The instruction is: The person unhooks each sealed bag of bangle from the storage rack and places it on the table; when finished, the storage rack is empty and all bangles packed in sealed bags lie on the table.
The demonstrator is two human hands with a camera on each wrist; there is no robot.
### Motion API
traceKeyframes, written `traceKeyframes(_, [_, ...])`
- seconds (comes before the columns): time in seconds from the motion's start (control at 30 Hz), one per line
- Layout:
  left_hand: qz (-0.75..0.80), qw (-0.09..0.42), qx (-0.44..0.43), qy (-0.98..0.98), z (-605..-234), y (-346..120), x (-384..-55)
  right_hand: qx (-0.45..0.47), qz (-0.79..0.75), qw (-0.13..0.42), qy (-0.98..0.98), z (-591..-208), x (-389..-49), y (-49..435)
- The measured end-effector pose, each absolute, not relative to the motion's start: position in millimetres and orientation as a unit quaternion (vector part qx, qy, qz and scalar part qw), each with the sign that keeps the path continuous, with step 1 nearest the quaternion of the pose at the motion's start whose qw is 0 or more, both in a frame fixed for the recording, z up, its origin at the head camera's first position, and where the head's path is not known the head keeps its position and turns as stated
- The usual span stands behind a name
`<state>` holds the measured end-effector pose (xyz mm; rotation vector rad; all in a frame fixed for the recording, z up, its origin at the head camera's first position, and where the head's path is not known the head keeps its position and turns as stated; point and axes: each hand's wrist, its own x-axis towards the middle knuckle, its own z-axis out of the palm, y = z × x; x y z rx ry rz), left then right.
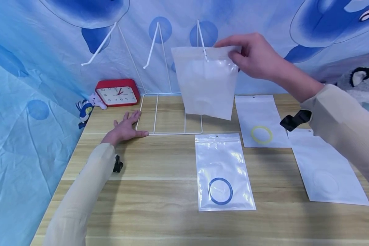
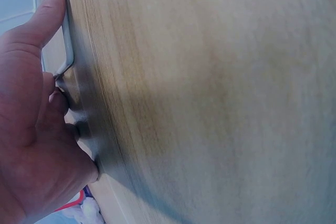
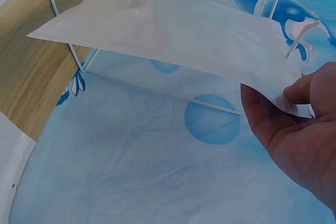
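My right hand (image 1: 253, 56) pinches a white plastic zip bag (image 1: 204, 83) by its top right corner. The bag hangs upright at the right-hand prong (image 1: 200, 36) of a white wire rack (image 1: 172, 133), and the prong's tip shows in front of the bag's top strip. In the right wrist view, thumb and fingers grip the bag's corner (image 3: 184, 35) close to a prong tip (image 3: 304, 35). My left hand (image 1: 125, 129) lies with spread fingers at the front left corner of the rack's base. Its thumb (image 2: 50, 14) rests along the wire in the left wrist view.
A bag with a blue ring (image 1: 220, 191) lies mid-table; one with a yellow ring (image 1: 261, 135) and another with a pale ring (image 1: 326, 181) lie to the right. A red clock (image 1: 118, 92) and small plush toys (image 1: 85, 110) stand left of the rack, before a blue cloth backdrop (image 1: 27, 143).
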<state>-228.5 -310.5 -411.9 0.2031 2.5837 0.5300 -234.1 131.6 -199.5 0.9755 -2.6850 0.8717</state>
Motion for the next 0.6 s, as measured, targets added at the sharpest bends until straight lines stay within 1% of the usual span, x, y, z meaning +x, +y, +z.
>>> traceKeyframes(0.2, [0.198, 0.246, 0.072, 0.946, -413, -313, -228, 0.333, 0.301, 0.079, -0.890, -198, -229, 134])
traceKeyframes(0.6, [0.195, 0.245, 0.072, 0.947, -411, -318, -228, 0.324, 0.322, 0.062, -0.887, -189, -213, 138])
